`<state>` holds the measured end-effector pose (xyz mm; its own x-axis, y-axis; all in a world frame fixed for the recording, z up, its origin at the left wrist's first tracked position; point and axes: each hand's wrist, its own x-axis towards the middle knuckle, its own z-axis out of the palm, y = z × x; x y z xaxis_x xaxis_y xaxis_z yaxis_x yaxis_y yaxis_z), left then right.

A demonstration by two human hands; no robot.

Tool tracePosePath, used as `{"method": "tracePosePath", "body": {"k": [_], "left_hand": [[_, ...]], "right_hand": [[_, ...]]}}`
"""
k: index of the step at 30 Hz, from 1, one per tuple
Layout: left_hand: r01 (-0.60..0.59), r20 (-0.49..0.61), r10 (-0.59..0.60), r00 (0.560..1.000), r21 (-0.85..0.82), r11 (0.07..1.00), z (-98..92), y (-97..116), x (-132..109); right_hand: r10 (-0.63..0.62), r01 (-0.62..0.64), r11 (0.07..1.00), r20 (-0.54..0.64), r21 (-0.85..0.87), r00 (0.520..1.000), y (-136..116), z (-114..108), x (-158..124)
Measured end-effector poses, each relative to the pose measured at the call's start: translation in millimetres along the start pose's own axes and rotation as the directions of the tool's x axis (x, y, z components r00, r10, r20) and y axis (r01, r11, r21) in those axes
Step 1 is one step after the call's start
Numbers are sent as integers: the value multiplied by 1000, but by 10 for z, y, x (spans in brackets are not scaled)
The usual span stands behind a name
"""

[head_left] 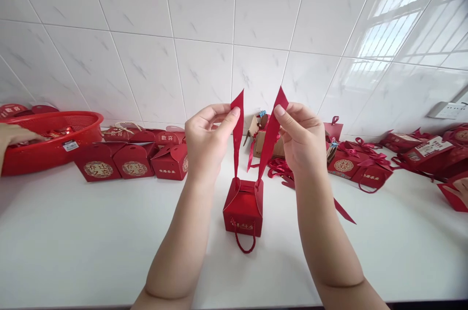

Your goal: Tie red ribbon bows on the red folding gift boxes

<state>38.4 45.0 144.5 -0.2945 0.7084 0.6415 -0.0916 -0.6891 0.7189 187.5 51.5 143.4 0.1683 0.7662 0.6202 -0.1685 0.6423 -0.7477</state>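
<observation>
A small red gift box (243,208) with gold lettering and a cord loop at its front stands on the white counter (73,242) between my forearms. Two ends of a red ribbon rise from its top. My left hand (206,137) pinches the left ribbon end (238,129) between thumb and fingers. My right hand (302,137) pinches the right ribbon end (270,137) the same way. Both ends are pulled up and taut, their pointed tips above my fingers.
A red plastic basket (51,142) sits at the far left, with another person's hand (14,135) at its edge. Several red gift boxes (135,159) line the tiled wall left and right (360,166), with loose ribbons (280,167) behind my hands.
</observation>
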Motion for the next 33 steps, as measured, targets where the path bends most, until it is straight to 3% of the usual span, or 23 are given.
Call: {"method": "tracePosePath", "body": {"k": [7, 15, 26, 33], "left_hand": [[-47, -44, 47, 998, -8, 999, 70, 5, -62], [-169, -9, 170, 985, 6, 986, 92, -29, -80], [-216, 163, 221, 962, -47, 975, 170, -54, -85], [-206, 148, 205, 968, -6, 978, 138, -76, -63]], "right_hand": [[-3, 2, 998, 21, 61, 1000, -13, 11, -18], [18, -20, 994, 19, 108, 1000, -29, -12, -70], [27, -24, 1000, 270, -17, 962, -118, 63, -4], [14, -3, 999, 353, -32, 936, -153, 18, -27]]}}
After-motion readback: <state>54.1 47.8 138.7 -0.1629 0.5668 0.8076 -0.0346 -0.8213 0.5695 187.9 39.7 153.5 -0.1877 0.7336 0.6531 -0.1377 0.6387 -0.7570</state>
